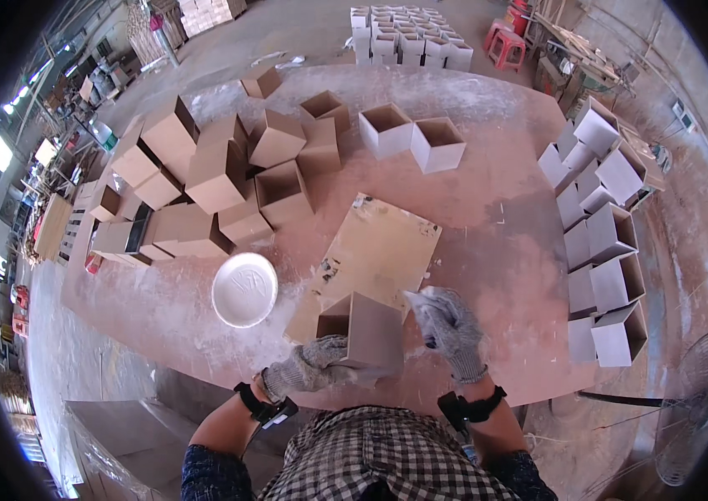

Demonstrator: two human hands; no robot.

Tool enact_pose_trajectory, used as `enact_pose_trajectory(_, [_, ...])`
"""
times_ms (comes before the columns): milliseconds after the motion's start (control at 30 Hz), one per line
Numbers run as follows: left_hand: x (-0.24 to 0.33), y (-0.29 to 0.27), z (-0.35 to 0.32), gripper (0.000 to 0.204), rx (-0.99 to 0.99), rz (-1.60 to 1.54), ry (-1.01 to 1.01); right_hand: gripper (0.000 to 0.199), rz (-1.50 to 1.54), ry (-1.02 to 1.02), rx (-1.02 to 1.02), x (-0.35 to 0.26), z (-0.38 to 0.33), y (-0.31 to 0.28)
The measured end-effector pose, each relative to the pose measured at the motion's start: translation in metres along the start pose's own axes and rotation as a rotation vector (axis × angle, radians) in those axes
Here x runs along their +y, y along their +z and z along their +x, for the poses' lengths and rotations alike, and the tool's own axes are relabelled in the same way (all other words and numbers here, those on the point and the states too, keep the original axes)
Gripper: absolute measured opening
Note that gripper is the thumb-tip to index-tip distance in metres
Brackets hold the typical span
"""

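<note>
My left hand [311, 366], in a grey knit glove, grips an open box [377, 332] at its lower left side. The box has a pale grey outer face and a brown, hollow inside. To the right of it is my right hand [451, 327], also gloved, with its fingers closed. A small pale edge shows at the fingertips, too little to name what they hold. Beyond the box lies a tan board [381, 250] with dark specks and worn edges. A round white basin [225, 310] with thick white paste in it sits to the left.
Many plain brown boxes [219, 171] crowd the table's [488, 250] far left. Two white-sided boxes [439, 150] stand at the back. More white boxes [613, 230] line the right edge. A stack of white boxes [411, 37] and a red stool [506, 46] are farther off; a fan [700, 405] stands lower right.
</note>
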State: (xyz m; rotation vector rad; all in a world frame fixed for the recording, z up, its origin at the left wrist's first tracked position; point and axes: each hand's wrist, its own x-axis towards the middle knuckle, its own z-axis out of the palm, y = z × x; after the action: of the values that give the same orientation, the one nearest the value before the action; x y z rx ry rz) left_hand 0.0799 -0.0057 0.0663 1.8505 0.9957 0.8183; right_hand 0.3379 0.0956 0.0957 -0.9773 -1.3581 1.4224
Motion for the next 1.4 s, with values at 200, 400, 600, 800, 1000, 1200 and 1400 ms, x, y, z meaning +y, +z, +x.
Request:
enact_pose_trajectory(200, [-0.005, 0.017, -0.002, 0.043, 0.013, -0.273, -0.255, 0.018, 0.049, -0.042, -0.172, 0.031, 0.007, 0.033])
enact_pose_trajectory(400, [0.014, 0.017, 0.006, 0.038, 0.070, -0.453, -0.270, 0.020, -0.323, -0.302, -0.242, 0.031, 0.011, 0.038])
enact_pose_trajectory(600, [0.011, 0.023, 0.015, 0.034, 0.068, -0.266, -0.285, 0.020, -0.554, -0.553, -0.396, 0.002, 0.003, 0.032])
enact_pose_trajectory(800, [0.012, 0.026, 0.016, 0.032, 0.168, -0.350, -0.234, 0.022, -0.353, -0.449, -0.678, -0.036, -0.026, 0.012])
enact_pose_trajectory(1000, [0.011, 0.025, 0.017, 0.037, 0.153, -0.290, -0.293, 0.020, -0.037, 0.143, -0.086, -0.023, -0.007, -0.001])
enact_pose_trajectory(1200, [0.003, 0.027, 0.011, 0.035, 0.122, -0.063, -0.226, 0.018, -0.506, -0.462, -0.271, -0.007, 0.018, 0.018])
enact_pose_trajectory(1400, [0.012, 0.041, 0.012, 0.026, 0.331, -0.951, -0.392, 0.012, -0.678, -0.691, -0.361, -0.020, -0.012, 0.044])
